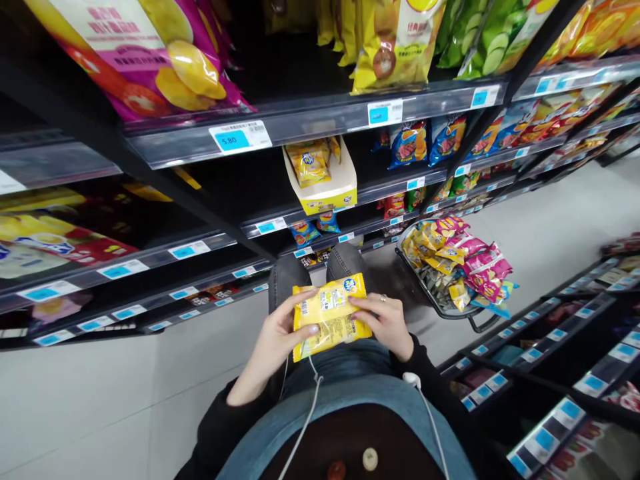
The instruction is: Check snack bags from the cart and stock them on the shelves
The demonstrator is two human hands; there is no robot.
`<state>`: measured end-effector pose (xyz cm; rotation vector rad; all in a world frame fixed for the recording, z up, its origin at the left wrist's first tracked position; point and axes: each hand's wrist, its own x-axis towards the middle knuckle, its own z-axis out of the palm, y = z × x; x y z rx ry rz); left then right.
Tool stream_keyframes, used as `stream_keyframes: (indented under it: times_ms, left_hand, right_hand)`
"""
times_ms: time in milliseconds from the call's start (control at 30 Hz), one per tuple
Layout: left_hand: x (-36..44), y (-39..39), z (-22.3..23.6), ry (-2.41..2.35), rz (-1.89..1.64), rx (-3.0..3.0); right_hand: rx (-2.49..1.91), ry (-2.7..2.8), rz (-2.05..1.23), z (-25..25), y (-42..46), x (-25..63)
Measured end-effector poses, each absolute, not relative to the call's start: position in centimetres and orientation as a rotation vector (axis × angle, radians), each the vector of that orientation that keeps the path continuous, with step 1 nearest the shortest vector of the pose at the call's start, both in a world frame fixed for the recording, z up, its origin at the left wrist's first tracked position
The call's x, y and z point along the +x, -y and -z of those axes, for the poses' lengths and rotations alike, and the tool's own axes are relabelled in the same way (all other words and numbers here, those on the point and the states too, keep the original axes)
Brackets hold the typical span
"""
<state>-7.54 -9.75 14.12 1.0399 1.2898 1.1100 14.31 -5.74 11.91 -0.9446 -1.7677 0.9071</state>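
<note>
I hold a small yellow snack packet point(331, 315) flat in front of my waist, with both hands on it. My left hand point(276, 340) grips its left edge, thumb on top and fingers curled under. My right hand point(386, 325), with a ring on one finger, pinches its right edge. The packet's back side with a barcode faces up. More packets of the same kind stand in a yellow display carton point(325, 177) on the shelf straight ahead.
Black shelves point(300, 127) with chip bags and blue price tags run along the left and ahead. A black basket point(440, 303) heaped with snack packets stands on the floor to the right. Another low shelf unit point(555, 347) lies at the right. Grey floor runs between.
</note>
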Motion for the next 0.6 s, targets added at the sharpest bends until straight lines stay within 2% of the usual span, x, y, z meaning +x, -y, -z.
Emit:
stream_keyframes:
  times_ms: [267,600]
  left_hand:
    - [-8.6,7.4,-14.7,-1.582,-1.154,1.448]
    - [-8.5,5.6,-14.9,-1.622,-1.116,1.379]
  right_hand:
    - [-0.955,1.843,-0.875,-12.5,1.4,13.0]
    - [-1.060,1.973,-1.027,-13.9,-1.2,12.5]
